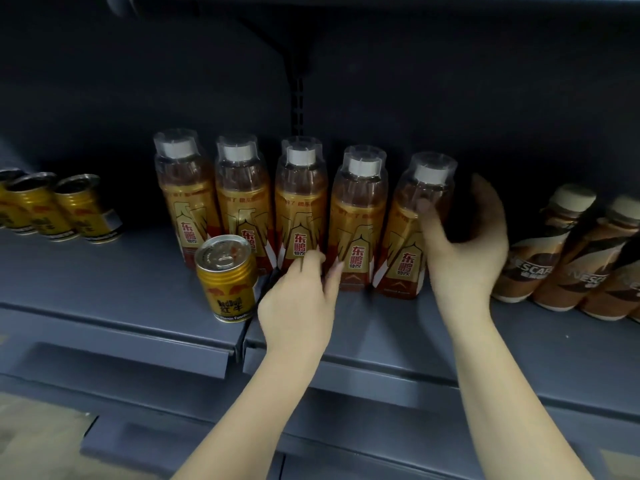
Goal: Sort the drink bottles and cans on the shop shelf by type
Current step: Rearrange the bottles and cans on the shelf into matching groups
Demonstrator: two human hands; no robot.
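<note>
Several amber energy-drink bottles (299, 209) with white caps stand in a row across the middle of the grey shelf (138, 278). A gold Red Bull can (227, 277) stands alone in front of the row's left end. My left hand (298, 299) touches the base of the middle bottles with its fingertips. My right hand (464, 237) is cupped round the rightmost bottle (414, 230), thumb on its front and fingers behind it. Three more gold cans (86, 207) stand at the far left. Brown coffee bottles (540, 251) stand at the far right.
A dark back wall with a slotted upright (298, 98) closes the shelf behind the drinks. Another shelf hangs overhead. A seam (242, 337) splits the shelf's front edge below the lone can. Bare shelf lies between the left cans and the amber bottles.
</note>
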